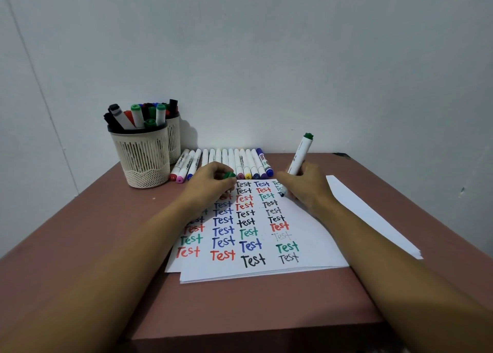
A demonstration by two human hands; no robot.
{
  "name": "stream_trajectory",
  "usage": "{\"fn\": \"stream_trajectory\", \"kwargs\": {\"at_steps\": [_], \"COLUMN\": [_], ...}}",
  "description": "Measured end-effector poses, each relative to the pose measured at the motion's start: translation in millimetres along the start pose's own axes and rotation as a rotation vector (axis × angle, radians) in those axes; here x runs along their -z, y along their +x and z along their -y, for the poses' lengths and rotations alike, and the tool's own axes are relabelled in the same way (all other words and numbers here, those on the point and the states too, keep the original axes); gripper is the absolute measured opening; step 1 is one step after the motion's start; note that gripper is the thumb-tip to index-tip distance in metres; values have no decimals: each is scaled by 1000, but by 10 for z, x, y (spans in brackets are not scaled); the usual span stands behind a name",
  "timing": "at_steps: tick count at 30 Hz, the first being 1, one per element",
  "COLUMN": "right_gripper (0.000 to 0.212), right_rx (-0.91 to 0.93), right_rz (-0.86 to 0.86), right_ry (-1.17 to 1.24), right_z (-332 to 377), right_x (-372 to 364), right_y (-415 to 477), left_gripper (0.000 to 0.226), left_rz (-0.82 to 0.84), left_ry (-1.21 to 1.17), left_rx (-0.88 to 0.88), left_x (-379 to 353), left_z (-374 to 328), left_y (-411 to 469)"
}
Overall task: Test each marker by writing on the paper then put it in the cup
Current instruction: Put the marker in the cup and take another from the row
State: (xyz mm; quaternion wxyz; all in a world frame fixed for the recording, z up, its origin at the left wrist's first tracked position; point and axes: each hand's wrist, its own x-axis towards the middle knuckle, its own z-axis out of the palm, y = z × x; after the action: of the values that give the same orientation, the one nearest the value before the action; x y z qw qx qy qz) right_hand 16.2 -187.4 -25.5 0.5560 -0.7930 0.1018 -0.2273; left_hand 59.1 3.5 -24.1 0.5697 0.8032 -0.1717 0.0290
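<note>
The right hand point(306, 185) holds the green marker point(301, 153) in a closed grip, tip on the paper point(320, 235) — press lightly, stroke steadily — while the left hand point(210, 183) pinches what looks like its cap point(229, 175); the cup point(141, 160) stands left.

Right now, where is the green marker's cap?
In the head view, the cap is pinched in the left hand, left of centre, just in front of the row of markers.

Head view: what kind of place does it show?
Probably a desk corner in a home or office: a brown table against a bare white wall, cups full of markers, and paper covered with test words.
</note>
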Motion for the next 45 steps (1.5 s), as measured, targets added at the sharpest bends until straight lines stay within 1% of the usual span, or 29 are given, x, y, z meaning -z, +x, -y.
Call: {"fn": "stream_trajectory", "kwargs": {"at_steps": [4, 9, 13, 19, 27, 35, 41, 45], "right_gripper": [16, 17, 15, 16, 12, 13, 12, 13], "right_rx": [-8, 12, 34, -28, 23, -23, 10, -10], "right_rz": [-79, -41, -52, -17, -111, -86, -93, -112], "right_ry": [85, 13, -20, 11, 4, 3, -29, 0], "right_z": [14, 33, 55, 57, 85, 93, 92, 80], "right_x": [13, 5, 7, 25, 32, 31, 24, 18], "right_y": [-19, -50, -68, -50, -88, -83, -94, -87], "left_gripper": [16, 16, 18, 17, 16, 15, 16, 15], "left_rz": [-1, 3, 7, 10, 6, 21, 18, 19], "left_ry": [6, 8, 14, 15, 46, 26, 46, 55], "left_rx": [-2, -4, 1, 5, -20, -4, -5, -12], "left_x": [5, 4, 6, 2, 10, 11, 9, 9], "left_z": [-12, -20, -16, -11, -3, -17, -23, -31], "left_y": [-3, -14, -14, -8, -7, -19, -22, -27]}}
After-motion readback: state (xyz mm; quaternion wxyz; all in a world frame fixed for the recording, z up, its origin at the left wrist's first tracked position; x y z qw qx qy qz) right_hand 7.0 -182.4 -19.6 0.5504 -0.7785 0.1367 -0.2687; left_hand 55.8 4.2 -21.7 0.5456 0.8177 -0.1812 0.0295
